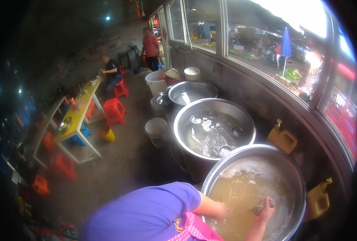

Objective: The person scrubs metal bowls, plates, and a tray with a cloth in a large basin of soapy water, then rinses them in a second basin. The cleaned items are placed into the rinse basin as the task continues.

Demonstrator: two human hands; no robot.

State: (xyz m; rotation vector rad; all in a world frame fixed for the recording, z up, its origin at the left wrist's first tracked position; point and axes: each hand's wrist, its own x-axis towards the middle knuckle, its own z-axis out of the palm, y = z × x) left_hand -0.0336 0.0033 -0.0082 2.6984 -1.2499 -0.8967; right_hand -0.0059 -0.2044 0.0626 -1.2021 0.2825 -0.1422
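Before me stands a large round metal basin [299, 192] of cloudy, yellowish water with white foam along its edge. My left hand [221, 210] is dipped in the water near the left wall, its fingers hidden below the murky surface. What it holds, if anything, cannot be made out. At the right side of the basin, my right hand [266, 212] grips a small grey-brown wad [259, 207], perhaps a rag or scrubber. The wad is partly behind the fingers and at the water's surface.
A second metal basin [178, 132] holds clearer water and several small metal bowls [237, 131]. Beyond is a third basin [214, 90]. Plastic jugs [282, 140] stand by the window wall. Left are a bucket [156, 128], red stools [114, 110], a yellow table [82, 105] and a seated person [110, 70].
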